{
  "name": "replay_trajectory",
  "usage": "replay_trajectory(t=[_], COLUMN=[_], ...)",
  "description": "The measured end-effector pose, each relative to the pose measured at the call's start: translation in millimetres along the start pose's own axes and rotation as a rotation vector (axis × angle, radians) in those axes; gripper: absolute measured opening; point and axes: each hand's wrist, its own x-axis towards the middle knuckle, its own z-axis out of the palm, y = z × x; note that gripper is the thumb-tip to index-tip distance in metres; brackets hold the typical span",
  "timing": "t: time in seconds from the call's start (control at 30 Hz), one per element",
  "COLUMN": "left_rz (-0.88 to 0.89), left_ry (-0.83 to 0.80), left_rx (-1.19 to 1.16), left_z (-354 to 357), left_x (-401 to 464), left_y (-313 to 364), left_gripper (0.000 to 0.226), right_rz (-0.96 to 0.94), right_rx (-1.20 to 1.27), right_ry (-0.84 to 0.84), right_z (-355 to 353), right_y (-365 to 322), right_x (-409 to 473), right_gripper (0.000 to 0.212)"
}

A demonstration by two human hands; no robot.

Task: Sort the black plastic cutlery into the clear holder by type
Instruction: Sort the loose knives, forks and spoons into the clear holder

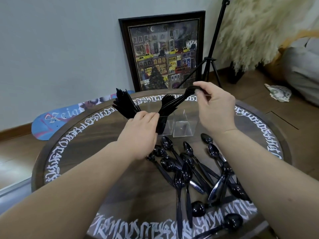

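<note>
While your right hand (214, 107) pinches a stacked bundle of forks (170, 103) above the clear holder (183, 125) at twelve o'clock, your left hand (140, 131) steadies cutlery already standing there, and loose spoons (188, 169) wait on the bench (77, 149) at six o'clock.

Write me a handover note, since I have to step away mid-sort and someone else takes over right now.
Left hand: grip shut on a bunch of knives, beside the clear holder.
Right hand: grip shut on a bundle of forks, held over the holder.
Holder: some black cutlery already stands in its left part; the right part looks empty.
Left to do: place both bundles, then sort the spoons scattered on the round table.
</note>
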Motion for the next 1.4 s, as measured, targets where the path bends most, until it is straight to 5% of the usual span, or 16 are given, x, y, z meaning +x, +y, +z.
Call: replay_trajectory(t=[0.37,0.53,0.9,1.4], left_rz=[0.014,0.033,0.074,0.097], left_ry=[0.021,0.045,0.083,0.153], left_rx=[0.009,-0.005,-0.033,-0.01], left_z=[11,13,17,24], left_x=[3,2,-1,-1], left_y=[-3,-5,-9,-13], left_gripper=[0.068,0.066,0.067,0.07], right_rz=[-0.005,0.027,-0.036,-0.406], right_rx=[0.141,0.007,-0.038,-0.266], right_ry=[0.032,-0.13,-0.019,-0.371], right_z=[-12,-18,0,36], right_y=[4,14,15,25], right_x=[14,11,22,11], right_gripper=[0.022,0.02,0.02,0.022])
